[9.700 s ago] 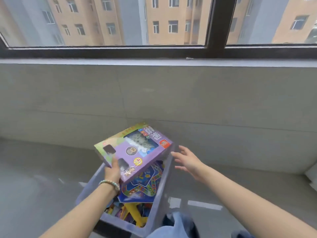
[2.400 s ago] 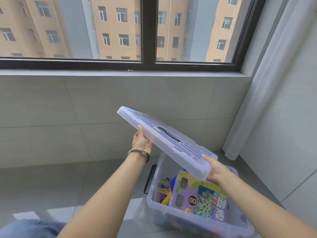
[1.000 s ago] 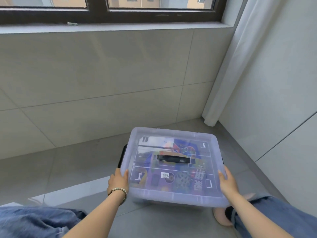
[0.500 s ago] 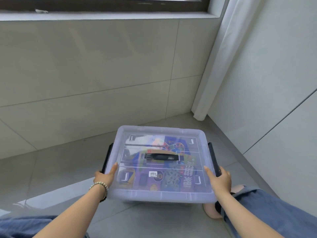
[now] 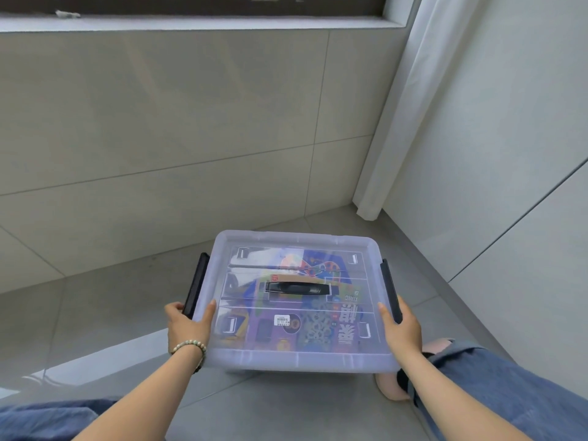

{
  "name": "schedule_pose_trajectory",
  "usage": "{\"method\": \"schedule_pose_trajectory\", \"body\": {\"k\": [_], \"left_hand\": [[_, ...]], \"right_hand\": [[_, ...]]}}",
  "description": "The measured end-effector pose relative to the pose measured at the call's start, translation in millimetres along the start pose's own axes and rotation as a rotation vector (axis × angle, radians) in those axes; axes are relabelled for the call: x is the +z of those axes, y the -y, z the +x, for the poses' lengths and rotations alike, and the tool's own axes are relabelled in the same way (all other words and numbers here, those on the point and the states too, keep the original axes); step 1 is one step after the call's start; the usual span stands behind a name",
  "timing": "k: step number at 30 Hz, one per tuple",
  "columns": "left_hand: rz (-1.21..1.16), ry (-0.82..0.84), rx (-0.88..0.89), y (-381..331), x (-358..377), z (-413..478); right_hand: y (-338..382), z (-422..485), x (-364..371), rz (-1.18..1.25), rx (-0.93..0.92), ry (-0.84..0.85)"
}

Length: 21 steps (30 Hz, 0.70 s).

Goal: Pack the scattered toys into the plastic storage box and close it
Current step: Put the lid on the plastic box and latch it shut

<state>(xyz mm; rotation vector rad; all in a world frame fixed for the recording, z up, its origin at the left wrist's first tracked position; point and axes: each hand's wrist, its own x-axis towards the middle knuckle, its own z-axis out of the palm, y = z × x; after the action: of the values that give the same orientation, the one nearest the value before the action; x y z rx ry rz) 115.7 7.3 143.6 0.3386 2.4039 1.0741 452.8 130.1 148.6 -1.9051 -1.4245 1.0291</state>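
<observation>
The translucent lilac plastic storage box (image 5: 296, 361) sits on the grey tiled floor (image 5: 95, 313) just in front of the person's knees, near the corner where the white curtain (image 5: 391, 122) hangs. Its clear flat lid (image 5: 296, 246) lies level on the rim, and the packed toys, among them a purple cardboard game box (image 5: 318, 326), show through it. A black carry handle (image 5: 297, 288) lies flat in the lid's middle, its length running left to right, which looks to be the box's long axis too, though the wide lens makes that hard to judge.

The black latch bars (image 5: 194, 288) run front to back along the two short ends, and both stand swung outward from the lid edge, so by my reading they are not yet snapped down. The left hand (image 5: 187, 326) rests at the near left corner, thumb on the lid, the fingers (image 5: 173, 308) curled around the near end of the left latch. The right hand (image 5: 399, 329) mirrors it at the near right corner, thumb on the lid, the other digits wrapped outside the right latch (image 5: 389, 291). Each hand is touching its own latch, so neither needs to reach across. What the closing likely turns on is pressing each bar inward and down over the lid edge, both ends together.
</observation>
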Motion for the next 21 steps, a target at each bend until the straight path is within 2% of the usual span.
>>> {"method": "schedule_pose_trajectory", "body": {"k": [4, 9, 13, 16, 18, 21], "left_hand": [[0.091, -0.030, 0.056, -7.1, -4.2, -3.5], [0.221, 0.133, 0.127, -17.2, -8.5, 13.4], [0.239, 0.042, 0.134, -22.3, -4.4, 1.7], [0.279, 0.131, 0.124, -26.2, -3.9, 8.4], [0.208, 0.243, 0.025, -33.5, -7.4, 21.8], [0.164, 0.413, -0.184, -47.6, -14.3, 38.4]], "right_hand": [[-0.2, 0.3, -0.6, -0.044, 0.008, 0.006], [1.3, 1.2, -0.5, -0.079, -0.010, 0.006], [3.4, -2.9, 0.1, -0.071, 0.006, 0.020], [10.4, 1.8, -4.2, 0.008, 0.041, 0.086], [20.9, 13.5, -10.1, 0.080, 0.136, 0.174], [29.7, 34.2, -14.4, 0.143, 0.424, 0.328]]}}
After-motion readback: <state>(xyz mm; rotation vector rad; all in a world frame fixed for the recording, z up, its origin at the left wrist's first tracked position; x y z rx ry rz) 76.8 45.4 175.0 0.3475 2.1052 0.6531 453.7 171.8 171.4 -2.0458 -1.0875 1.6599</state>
